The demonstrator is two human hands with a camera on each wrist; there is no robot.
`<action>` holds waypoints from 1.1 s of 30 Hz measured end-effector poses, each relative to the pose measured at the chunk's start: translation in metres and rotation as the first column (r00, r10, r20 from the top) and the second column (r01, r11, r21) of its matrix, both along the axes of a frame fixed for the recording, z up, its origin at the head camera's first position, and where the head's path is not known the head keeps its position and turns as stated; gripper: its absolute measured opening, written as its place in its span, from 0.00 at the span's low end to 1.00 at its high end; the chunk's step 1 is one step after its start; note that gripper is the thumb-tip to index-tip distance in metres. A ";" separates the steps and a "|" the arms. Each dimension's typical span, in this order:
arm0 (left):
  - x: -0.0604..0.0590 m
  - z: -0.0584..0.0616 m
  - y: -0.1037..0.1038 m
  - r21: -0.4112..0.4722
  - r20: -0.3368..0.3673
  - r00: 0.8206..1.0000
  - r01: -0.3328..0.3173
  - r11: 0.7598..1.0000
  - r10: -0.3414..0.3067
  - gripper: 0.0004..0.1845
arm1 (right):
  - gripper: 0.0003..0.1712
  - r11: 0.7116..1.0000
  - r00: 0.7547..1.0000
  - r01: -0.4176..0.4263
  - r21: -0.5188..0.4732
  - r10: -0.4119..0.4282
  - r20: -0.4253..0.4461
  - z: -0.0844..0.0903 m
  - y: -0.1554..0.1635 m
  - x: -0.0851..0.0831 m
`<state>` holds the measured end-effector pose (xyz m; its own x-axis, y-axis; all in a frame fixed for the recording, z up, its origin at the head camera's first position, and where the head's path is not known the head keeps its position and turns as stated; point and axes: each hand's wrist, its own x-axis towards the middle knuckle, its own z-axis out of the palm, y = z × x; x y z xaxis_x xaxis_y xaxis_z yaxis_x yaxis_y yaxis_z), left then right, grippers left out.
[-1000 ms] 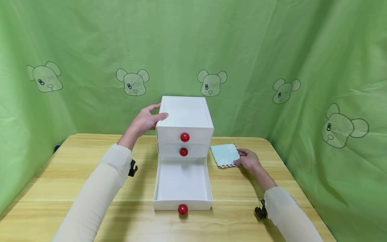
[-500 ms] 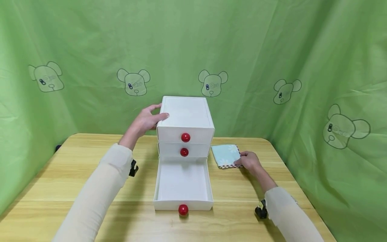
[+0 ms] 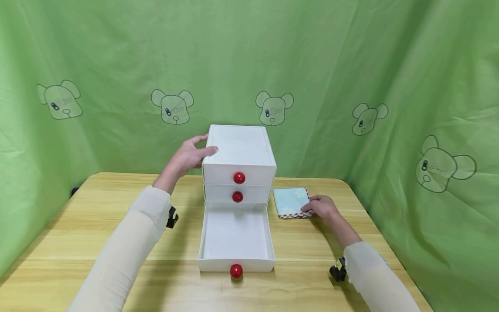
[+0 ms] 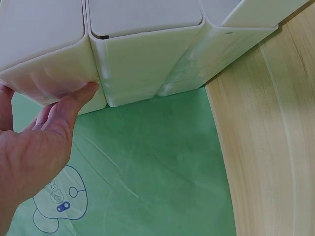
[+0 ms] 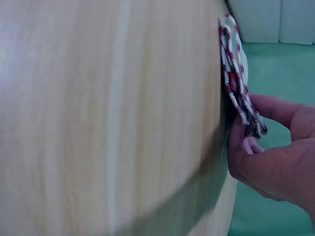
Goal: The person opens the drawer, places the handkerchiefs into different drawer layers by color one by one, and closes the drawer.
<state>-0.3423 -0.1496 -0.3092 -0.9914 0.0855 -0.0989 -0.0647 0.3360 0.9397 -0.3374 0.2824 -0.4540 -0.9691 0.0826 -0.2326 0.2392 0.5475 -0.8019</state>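
Observation:
A white drawer unit (image 3: pixel 238 145) with red knobs stands in the middle of the table. My left hand (image 3: pixel 188 154) holds its upper left edge, thumb on the top and the other fingers at the side; in the left wrist view some fingers (image 4: pixel 69 105) touch the side wall. The bottom drawer (image 3: pixel 236 236) is pulled out, with nothing inside. To the right of the unit is a folded light-blue towel (image 3: pixel 289 201) with white flowers and a checked border. My right hand (image 3: pixel 324 209) pinches its near right corner; in the right wrist view the stacked layers lie between thumb and fingers (image 5: pixel 275 109).
Two upper drawers (image 3: pixel 257 174) are pushed in. The wooden table (image 3: pixel 156 277) meets a green curtain (image 3: pixel 234 52) at the back and right. A black wrist device (image 3: pixel 338 268) sits at my right sleeve, another (image 3: pixel 171 217) at my left.
The towel has turned slightly and come a little nearer to me, with my right hand on its corner. My left hand and the drawer unit stay in place.

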 end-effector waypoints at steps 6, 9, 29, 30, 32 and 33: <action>-0.002 -0.001 -0.001 0.015 0.000 1.000 -0.004 1.000 0.004 0.43 | 0.38 0.993 0.999 -0.013 -0.120 0.018 0.041 0.004 0.003 0.002; -0.002 -0.001 -0.002 0.020 0.002 1.000 0.000 1.000 0.000 0.43 | 0.37 0.984 0.999 -0.002 -0.181 0.009 0.039 0.005 0.005 0.002; -0.003 0.000 0.000 0.019 0.024 1.000 -0.017 1.000 0.016 0.43 | 0.35 0.968 0.998 -0.064 -0.244 0.068 0.009 0.026 0.006 0.008; -0.003 0.000 0.000 0.018 0.023 1.000 -0.014 1.000 0.013 0.43 | 0.35 0.967 0.997 -0.073 -0.242 0.075 0.001 0.028 0.005 0.009; -0.003 0.000 0.000 0.020 0.021 1.000 -0.015 1.000 0.014 0.43 | 0.36 0.964 0.997 -0.078 -0.256 0.078 -0.012 0.031 0.003 0.010; -0.003 0.000 0.000 0.022 0.021 1.000 -0.014 1.000 0.014 0.43 | 0.36 0.959 0.996 -0.087 -0.269 0.085 -0.020 0.033 0.002 0.010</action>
